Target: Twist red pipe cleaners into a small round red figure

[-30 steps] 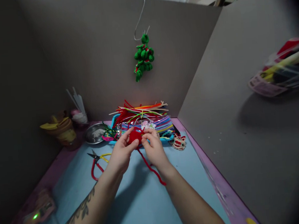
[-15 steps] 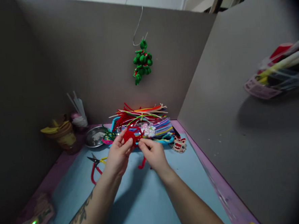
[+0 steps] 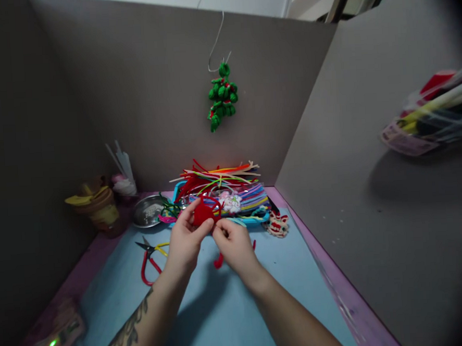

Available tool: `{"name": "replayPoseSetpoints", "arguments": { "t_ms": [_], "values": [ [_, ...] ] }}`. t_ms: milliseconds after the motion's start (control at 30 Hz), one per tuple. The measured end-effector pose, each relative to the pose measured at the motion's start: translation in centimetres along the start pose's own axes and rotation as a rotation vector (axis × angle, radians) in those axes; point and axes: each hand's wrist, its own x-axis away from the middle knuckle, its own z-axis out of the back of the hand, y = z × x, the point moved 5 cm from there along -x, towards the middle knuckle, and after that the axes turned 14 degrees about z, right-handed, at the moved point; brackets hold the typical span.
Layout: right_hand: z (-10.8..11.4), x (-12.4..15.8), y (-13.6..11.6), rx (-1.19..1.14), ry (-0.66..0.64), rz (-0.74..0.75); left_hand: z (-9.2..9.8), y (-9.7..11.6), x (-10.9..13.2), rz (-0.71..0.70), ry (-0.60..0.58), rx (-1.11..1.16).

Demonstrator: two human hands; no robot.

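My left hand (image 3: 184,241) pinches a red pipe-cleaner ball (image 3: 203,214) between thumb and fingers, held above the blue mat (image 3: 223,309). My right hand (image 3: 233,243) is closed on the red pipe cleaner's loose tail (image 3: 219,260), which curls out below the hand. Both hands are close together, just in front of a pile of coloured pipe cleaners (image 3: 220,186).
Scissors with red and yellow handles (image 3: 150,253) lie left of the hands. A metal dish (image 3: 147,210), a brown cup (image 3: 98,204) and a small red-white figure (image 3: 277,223) stand around. A green pipe-cleaner ornament (image 3: 221,96) hangs on the back wall. Grey partitions enclose the desk.
The long red tail that trailed down past my right wrist has been drawn in and now curls short under my right hand. Both hands stayed close together.
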Motion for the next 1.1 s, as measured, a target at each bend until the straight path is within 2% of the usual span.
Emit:
{"name": "replayPoseSetpoints", "arguments": {
  "t_ms": [200, 400, 533, 633, 800, 900, 1000, 1100],
  "values": [
    [0.2, 0.3, -0.2, 0.095, 0.083, 0.026, 0.0, -0.1, -0.1, 0.077, -0.034, 0.145],
    [-1.1, 0.4, 0.3, -0.335, 0.097, -0.160, -0.2, -0.3, -0.1, 0.119, -0.060, 0.180],
    [-1.0, 0.2, 0.1, -0.349, 0.076, -0.138, 0.1, -0.3, -0.3, 0.040, -0.019, 0.054],
    [-0.5, -0.1, 0.1, -0.412, 0.015, -0.187, 0.1, 0.0, -0.2, -0.054, 0.000, -0.071],
    [0.2, -0.3, 0.1, -0.844, -0.105, -0.401, -0.3, 0.4, 0.4, -0.148, -0.001, -0.263],
    [0.4, -0.3, 0.1, -1.016, -0.162, -0.493, -0.4, 0.8, 0.8, -0.222, 0.009, -0.354],
    [0.4, -0.5, 0.6, -0.980, -0.189, -0.468, -0.3, 0.7, 0.4, -0.173, -0.013, -0.382],
    [0.8, -1.0, 1.2, -0.732, -0.153, -0.300, 0.0, 0.5, -0.2, -0.040, -0.052, -0.249]
  ]
}}
